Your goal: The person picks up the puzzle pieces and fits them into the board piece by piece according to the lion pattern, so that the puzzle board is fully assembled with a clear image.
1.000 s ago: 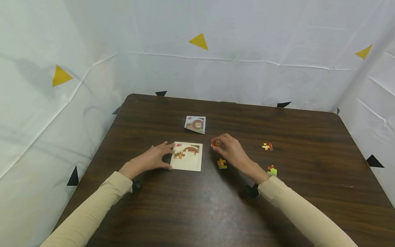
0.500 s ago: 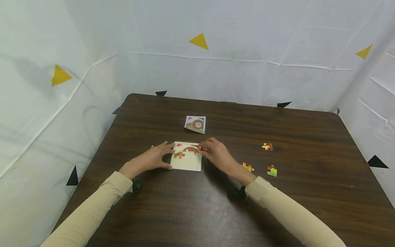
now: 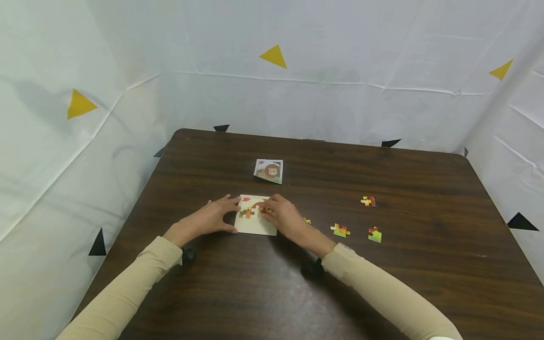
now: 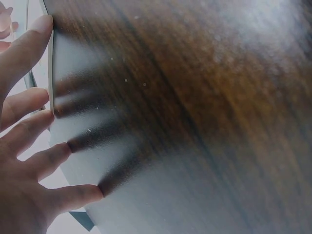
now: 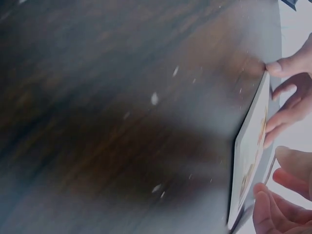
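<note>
A cream puzzle board lies flat, partly filled with joined pieces along its upper and left parts. My left hand rests at its left side with fingers spread; in the left wrist view, the thumb and some fingertips touch the board's edge while others touch the table. Over the board's upper right, my right hand pinches a small brown-orange puzzle piece, mostly covered by the fingers. From the right wrist view, the board appears edge-on, with the right fingertips close above it.
Loose puzzle pieces lie to the right: a green-yellow one, a green one and a yellow-red one. Another piece is half hidden behind the right hand. A lion picture card lies beyond the board.
My right hand has picked up the piece right of the board and carried it left, over the board's upper right. The left hand has stayed at the board's left edge.
</note>
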{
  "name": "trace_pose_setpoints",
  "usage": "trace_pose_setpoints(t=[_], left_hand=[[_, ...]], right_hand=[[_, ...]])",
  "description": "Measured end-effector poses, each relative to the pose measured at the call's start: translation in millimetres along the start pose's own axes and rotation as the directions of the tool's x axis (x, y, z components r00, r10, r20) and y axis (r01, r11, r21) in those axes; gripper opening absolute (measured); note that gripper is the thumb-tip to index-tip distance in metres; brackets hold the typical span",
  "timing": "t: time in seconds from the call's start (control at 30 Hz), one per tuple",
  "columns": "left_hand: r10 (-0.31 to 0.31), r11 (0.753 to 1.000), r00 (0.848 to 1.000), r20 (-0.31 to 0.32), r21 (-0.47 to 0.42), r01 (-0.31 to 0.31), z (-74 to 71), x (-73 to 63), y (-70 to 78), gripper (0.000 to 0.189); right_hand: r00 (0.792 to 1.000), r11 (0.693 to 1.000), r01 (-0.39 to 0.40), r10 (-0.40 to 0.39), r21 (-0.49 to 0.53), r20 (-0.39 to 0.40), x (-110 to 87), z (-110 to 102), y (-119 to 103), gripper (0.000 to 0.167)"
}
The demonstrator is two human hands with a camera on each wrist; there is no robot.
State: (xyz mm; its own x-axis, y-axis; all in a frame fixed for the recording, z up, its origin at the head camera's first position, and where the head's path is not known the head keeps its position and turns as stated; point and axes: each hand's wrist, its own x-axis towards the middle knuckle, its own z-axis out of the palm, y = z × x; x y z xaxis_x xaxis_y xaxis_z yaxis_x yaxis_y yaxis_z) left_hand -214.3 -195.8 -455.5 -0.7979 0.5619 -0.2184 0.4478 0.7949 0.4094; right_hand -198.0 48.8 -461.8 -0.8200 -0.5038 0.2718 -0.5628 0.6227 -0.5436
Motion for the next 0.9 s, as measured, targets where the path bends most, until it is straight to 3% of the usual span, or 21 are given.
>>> trace_pose_setpoints(t=[0.37,0.9], left_hand=[[-0.01,1.0,1.0,0.005,-0.012,0.01,0.2,0.3,0.3,0.07],[-0.002,1.0,1.0,0.006,-0.02,0.002,1.8,2.4,-2.9,0.071]], right_hand=[[0.997,0.998,0.035,-0.031,-0.058,0.067,6.6,14,-11,0.017],[0.994,0.981,0.082,-0.067,-0.178,0.089,9.9,23,-17,0.01]])
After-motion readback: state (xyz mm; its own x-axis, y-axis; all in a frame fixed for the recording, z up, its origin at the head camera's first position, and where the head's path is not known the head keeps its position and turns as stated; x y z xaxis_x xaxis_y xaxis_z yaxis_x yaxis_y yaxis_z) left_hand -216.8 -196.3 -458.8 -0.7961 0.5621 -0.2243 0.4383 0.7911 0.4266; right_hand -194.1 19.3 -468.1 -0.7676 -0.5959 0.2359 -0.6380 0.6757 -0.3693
